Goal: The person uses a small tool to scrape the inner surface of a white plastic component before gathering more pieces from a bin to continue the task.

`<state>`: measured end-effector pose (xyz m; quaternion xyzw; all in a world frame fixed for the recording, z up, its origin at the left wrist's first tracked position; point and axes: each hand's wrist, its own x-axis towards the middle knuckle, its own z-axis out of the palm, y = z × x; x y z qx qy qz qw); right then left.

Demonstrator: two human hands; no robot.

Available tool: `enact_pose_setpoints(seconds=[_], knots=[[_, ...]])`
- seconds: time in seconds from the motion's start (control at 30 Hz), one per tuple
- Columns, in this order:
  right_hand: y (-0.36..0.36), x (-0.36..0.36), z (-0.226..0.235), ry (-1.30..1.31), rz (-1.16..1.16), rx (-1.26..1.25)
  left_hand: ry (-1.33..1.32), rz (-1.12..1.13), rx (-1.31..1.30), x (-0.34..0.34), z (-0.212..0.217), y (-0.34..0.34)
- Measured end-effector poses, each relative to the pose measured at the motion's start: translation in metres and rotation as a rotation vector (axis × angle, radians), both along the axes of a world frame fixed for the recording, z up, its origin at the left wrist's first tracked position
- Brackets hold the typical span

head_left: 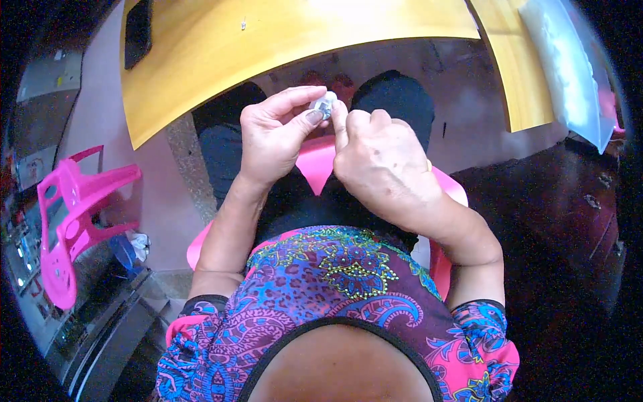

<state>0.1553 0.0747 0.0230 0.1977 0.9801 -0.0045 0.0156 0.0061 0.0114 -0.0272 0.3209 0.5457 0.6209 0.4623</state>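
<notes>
- Head view: a yellow table (221, 47) is seen curving across the top, with its edge just above the hands.
- A dark flat thing (138, 30) lies on the table at its upper left corner, and a tiny pale speck (243, 25) sits near the middle of the top edge.
- A clear plastic bag (569, 74) lies at the upper right, past the table's end.
- A pink plastic chair (70, 214) stands at the left, well apart from the hands; a second pink seat (318, 164) is seen beneath the hands and the lap.
- Nothing stands between the camera and the hands; the view of the small part is partly blocked by the fingers themselves.
- A small silvery part (325, 104) is held up below the table edge, between the two hands.
- The left hand (274, 137) is closed on the part, which is pinched between thumb and forefinger at its tip.
- The right hand (382, 164) is curled, its forefinger laid against the part's right side; whether it truly grips cannot be told.
</notes>
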Motion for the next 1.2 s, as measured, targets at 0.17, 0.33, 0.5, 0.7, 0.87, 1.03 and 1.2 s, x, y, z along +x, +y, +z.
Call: enact_pose_setpoints(seconds=[0.17, 0.33, 0.5, 0.7, 0.87, 1.03, 1.2], knots=[[-0.003, -0.001, 0.004, -0.073, 0.057, -0.014, -0.024, -0.041, -0.085, 0.003, -0.001, 0.000], [-0.001, 0.002, 0.000, -0.075, 0.084, 0.020, -0.061, -0.099, -0.137, -0.004, -0.014, 0.002], [0.017, 0.003, 0.014, 0.183, -0.014, -0.137, -0.517, -0.152, 0.033, -0.021, -0.015, 0.001], [0.016, 0.004, 0.022, 0.259, -0.009, -0.140, -0.542, -0.175, 0.097, -0.024, -0.003, 0.000], [0.015, 0.002, 0.020, 0.240, -0.014, -0.106, -0.485, -0.165, 0.085, -0.024, -0.001, -0.001], [0.014, 0.002, 0.018, 0.208, -0.001, -0.092, -0.480, -0.173, 0.083, -0.023, 0.000, 0.000], [0.013, 0.002, 0.019, 0.134, 0.051, -0.071, -0.435, -0.175, 0.053, -0.019, -0.003, 0.000]])
